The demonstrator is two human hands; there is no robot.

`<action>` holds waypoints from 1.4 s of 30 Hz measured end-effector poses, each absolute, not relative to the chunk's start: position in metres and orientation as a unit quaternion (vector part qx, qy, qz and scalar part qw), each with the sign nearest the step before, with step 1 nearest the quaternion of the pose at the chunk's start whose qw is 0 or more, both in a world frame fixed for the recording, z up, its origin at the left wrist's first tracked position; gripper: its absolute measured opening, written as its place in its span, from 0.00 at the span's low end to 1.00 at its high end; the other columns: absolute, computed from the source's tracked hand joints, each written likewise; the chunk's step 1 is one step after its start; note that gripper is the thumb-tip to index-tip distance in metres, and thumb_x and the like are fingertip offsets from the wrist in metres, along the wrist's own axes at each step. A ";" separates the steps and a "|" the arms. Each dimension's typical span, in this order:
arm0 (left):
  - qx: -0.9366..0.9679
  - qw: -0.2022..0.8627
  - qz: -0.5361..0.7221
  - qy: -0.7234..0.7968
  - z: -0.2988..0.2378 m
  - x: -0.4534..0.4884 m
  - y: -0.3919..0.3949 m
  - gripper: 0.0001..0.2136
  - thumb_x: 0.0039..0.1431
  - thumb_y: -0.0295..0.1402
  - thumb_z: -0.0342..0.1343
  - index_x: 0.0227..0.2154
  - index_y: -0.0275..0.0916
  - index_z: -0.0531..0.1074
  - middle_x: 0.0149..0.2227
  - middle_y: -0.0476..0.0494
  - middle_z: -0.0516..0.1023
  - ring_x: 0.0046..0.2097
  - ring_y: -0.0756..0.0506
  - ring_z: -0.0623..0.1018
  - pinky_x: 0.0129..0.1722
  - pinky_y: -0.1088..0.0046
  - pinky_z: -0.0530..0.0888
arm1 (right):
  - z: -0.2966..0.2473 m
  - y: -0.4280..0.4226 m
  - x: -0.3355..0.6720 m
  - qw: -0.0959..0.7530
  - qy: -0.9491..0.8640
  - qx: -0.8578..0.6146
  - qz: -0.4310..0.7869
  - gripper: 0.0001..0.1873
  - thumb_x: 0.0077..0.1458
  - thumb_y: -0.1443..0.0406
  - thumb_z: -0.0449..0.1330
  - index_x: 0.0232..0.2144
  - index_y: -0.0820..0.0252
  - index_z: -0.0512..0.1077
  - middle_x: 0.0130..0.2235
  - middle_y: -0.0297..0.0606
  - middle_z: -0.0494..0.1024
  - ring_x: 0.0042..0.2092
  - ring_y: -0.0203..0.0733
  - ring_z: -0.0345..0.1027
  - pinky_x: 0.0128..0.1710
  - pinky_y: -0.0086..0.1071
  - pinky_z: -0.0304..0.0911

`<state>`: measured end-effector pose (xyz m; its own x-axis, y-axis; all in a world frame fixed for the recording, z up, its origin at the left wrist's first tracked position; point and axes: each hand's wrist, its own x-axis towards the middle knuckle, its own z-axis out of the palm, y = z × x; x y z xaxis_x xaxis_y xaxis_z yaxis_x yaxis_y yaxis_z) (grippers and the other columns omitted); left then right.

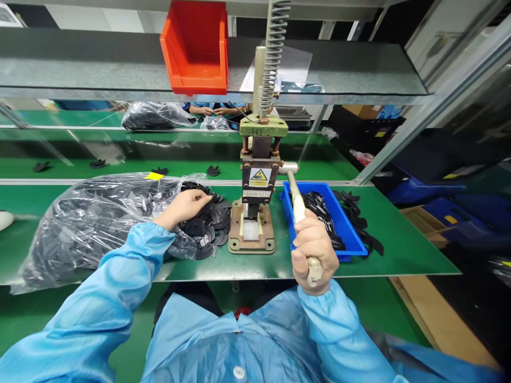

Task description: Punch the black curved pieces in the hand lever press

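My right hand (314, 247) is wrapped round the pale, taped lever handle (296, 197) of a hand press (261, 170). This press stands upright on a brown base plate, with a light block (251, 230) under its ram and a tall spring on top. Left of it, my left hand (187, 206) reaches over a pile of black curved plastic parts (215, 215), fingertips pressed together at the parts. Whatever is between those fingers is too small to make out. The pile spills from the mouth of a large clear plastic bag (96, 223) full of similar parts.
Right of the press, a blue tray (351, 242) holds black parts, with more parts (359, 221) lying beside it. Single parts (213, 171) lie on the green belt behind. A red bin (195, 64) sits on the shelf above. Another person's hands (213, 111) show across the bench.
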<state>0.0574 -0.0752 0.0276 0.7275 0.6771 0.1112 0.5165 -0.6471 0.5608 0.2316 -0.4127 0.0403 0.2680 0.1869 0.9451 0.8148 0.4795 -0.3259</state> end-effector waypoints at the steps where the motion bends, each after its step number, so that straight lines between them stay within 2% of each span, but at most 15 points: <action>1: 0.878 0.293 0.161 0.343 0.027 0.057 -0.079 0.20 0.68 0.53 0.57 0.32 0.41 0.79 0.28 0.45 0.83 0.30 0.45 0.79 0.31 0.72 0.71 | 0.040 -0.413 0.232 0.657 -0.554 -0.452 -0.240 0.08 0.63 0.61 0.64 0.31 0.52 0.71 0.31 0.32 0.73 0.44 0.47 0.74 0.63 0.69 0.70; 5: 0.793 0.479 0.162 0.338 0.016 0.063 -0.100 0.21 0.70 0.55 0.55 0.34 0.42 0.69 0.22 0.49 0.77 0.22 0.48 0.75 0.23 0.75 0.69 | 0.040 -0.412 0.232 0.651 -0.553 -0.457 -0.247 0.08 0.64 0.61 0.64 0.31 0.51 0.70 0.31 0.31 0.73 0.43 0.47 0.74 0.63 0.69 0.70; 8: 0.730 0.584 0.152 0.322 0.004 0.073 -0.117 0.21 0.65 0.56 0.61 0.37 0.42 0.67 0.21 0.50 0.76 0.22 0.47 0.77 0.22 0.75 0.71 | 0.040 -0.413 0.232 0.650 -0.556 -0.455 -0.250 0.08 0.63 0.61 0.64 0.32 0.52 0.70 0.32 0.31 0.74 0.43 0.46 0.74 0.64 0.68 0.70; 10: 0.709 0.624 0.153 0.291 -0.001 0.077 -0.128 0.23 0.59 0.54 0.68 0.40 0.41 0.69 0.24 0.49 0.78 0.24 0.47 0.79 0.25 0.74 0.75 | 0.040 -0.413 0.232 0.651 -0.558 -0.453 -0.246 0.08 0.63 0.62 0.64 0.32 0.52 0.70 0.32 0.31 0.74 0.44 0.46 0.74 0.64 0.68 0.70; 14: 0.726 0.608 0.207 0.244 -0.008 0.078 -0.144 0.24 0.54 0.53 0.73 0.42 0.38 0.78 0.34 0.44 0.82 0.33 0.46 0.82 0.34 0.69 0.80 | 0.040 -0.416 0.231 0.648 -0.559 -0.462 -0.233 0.07 0.63 0.62 0.64 0.32 0.51 0.71 0.32 0.32 0.74 0.46 0.47 0.75 0.66 0.68 0.68; 16: 0.764 0.553 0.231 0.238 -0.011 0.077 -0.150 0.22 0.57 0.53 0.70 0.41 0.38 0.81 0.35 0.45 0.81 0.33 0.46 0.81 0.33 0.71 0.78 | 0.040 -0.417 0.231 0.647 -0.561 -0.464 -0.228 0.07 0.63 0.61 0.64 0.32 0.51 0.71 0.32 0.32 0.74 0.46 0.47 0.75 0.66 0.68 0.68; 18: 0.782 0.539 0.214 0.229 -0.013 0.075 -0.156 0.21 0.63 0.54 0.65 0.45 0.39 0.81 0.32 0.47 0.79 0.29 0.47 0.78 0.29 0.72 0.75 | 0.041 -0.417 0.231 0.648 -0.563 -0.463 -0.223 0.06 0.63 0.62 0.64 0.33 0.51 0.71 0.32 0.32 0.74 0.46 0.48 0.75 0.66 0.68 0.68; 21: 0.745 0.615 0.172 0.196 -0.014 0.074 -0.161 0.25 0.67 0.55 0.61 0.54 0.39 0.78 0.35 0.45 0.82 0.30 0.46 0.81 0.30 0.71 0.77 | 0.041 -0.417 0.230 0.651 -0.563 -0.457 -0.224 0.07 0.63 0.63 0.64 0.32 0.52 0.71 0.32 0.32 0.73 0.46 0.48 0.74 0.66 0.69 0.67; 23: 0.715 0.659 0.157 0.171 -0.014 0.074 -0.163 0.28 0.66 0.55 0.63 0.58 0.38 0.76 0.39 0.40 0.84 0.37 0.44 0.85 0.37 0.68 0.81 | 0.042 -0.416 0.230 0.651 -0.561 -0.458 -0.227 0.07 0.63 0.63 0.64 0.32 0.52 0.71 0.32 0.32 0.73 0.46 0.47 0.74 0.66 0.68 0.67; 25: 0.699 0.683 0.139 0.163 -0.015 0.077 -0.164 0.31 0.67 0.56 0.60 0.61 0.36 0.75 0.38 0.39 0.85 0.40 0.42 0.85 0.43 0.66 0.81 | 0.042 -0.416 0.229 0.648 -0.561 -0.462 -0.228 0.07 0.64 0.62 0.64 0.32 0.52 0.71 0.32 0.31 0.73 0.46 0.47 0.74 0.65 0.68 0.68; 27: 0.700 0.677 0.145 0.177 -0.018 0.083 -0.166 0.30 0.67 0.58 0.59 0.57 0.35 0.76 0.35 0.40 0.84 0.38 0.44 0.84 0.42 0.67 0.81 | 0.041 -0.416 0.230 0.648 -0.562 -0.461 -0.229 0.07 0.64 0.62 0.64 0.32 0.52 0.70 0.32 0.32 0.73 0.45 0.47 0.74 0.65 0.68 0.68; 31: 0.701 0.646 0.213 0.214 -0.030 0.104 -0.170 0.28 0.55 0.49 0.73 0.51 0.38 0.72 0.33 0.50 0.79 0.30 0.50 0.79 0.33 0.73 0.77 | 0.041 -0.417 0.230 0.647 -0.561 -0.461 -0.233 0.07 0.63 0.63 0.63 0.32 0.51 0.70 0.32 0.32 0.73 0.45 0.47 0.74 0.65 0.68 0.68; 33: 0.695 0.643 0.218 0.234 -0.036 0.115 -0.170 0.28 0.53 0.46 0.75 0.49 0.39 0.70 0.29 0.54 0.76 0.27 0.51 0.77 0.30 0.74 0.74 | 0.041 -0.417 0.230 0.642 -0.562 -0.467 -0.230 0.07 0.63 0.63 0.63 0.33 0.51 0.70 0.32 0.32 0.73 0.46 0.48 0.75 0.65 0.69 0.68; 38: 0.700 0.647 0.158 0.257 -0.037 0.133 -0.166 0.21 0.55 0.45 0.74 0.34 0.39 0.69 0.25 0.51 0.77 0.25 0.50 0.77 0.26 0.76 0.73 | 0.041 -0.417 0.230 0.641 -0.564 -0.464 -0.235 0.07 0.64 0.62 0.63 0.32 0.51 0.70 0.32 0.32 0.73 0.45 0.47 0.74 0.65 0.68 0.69; 42: 0.716 0.629 0.106 0.285 -0.036 0.140 -0.164 0.20 0.58 0.47 0.72 0.31 0.40 0.68 0.20 0.50 0.76 0.22 0.48 0.77 0.22 0.76 0.71 | 0.041 -0.416 0.230 0.645 -0.563 -0.459 -0.236 0.07 0.63 0.63 0.63 0.32 0.52 0.69 0.32 0.31 0.73 0.45 0.46 0.74 0.65 0.68 0.68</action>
<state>0.1401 -0.1641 -0.0355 0.8144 0.5422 -0.2067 0.2748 -0.0466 0.9604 0.2300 -0.4164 0.0410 0.2538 0.2127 0.9436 0.8213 0.4679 -0.3263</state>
